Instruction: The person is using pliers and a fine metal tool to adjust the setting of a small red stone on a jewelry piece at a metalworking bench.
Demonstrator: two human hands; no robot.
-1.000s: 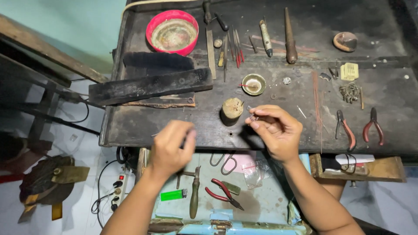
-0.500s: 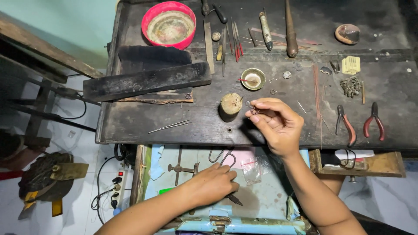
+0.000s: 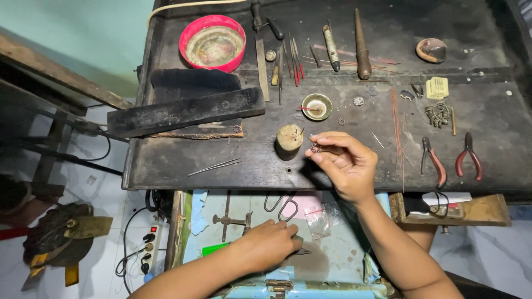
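The right hand (image 3: 346,163) pinches a small metal ring (image 3: 316,148) over the dark bench (image 3: 221,160) beside a wooden stub (image 3: 289,140) — the left hand (image 3: 269,245), down in the drawer (image 3: 332,260), seems closed on a tool.

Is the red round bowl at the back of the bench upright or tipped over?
Upright: the red round bowl sits flat on the dark workbench, its open mouth facing up and its worn inside showing.

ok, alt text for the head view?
Right hand pinches a small metal ring over a dark workbench strewn with tools. Left hand rests on a tool in the open drawer below.
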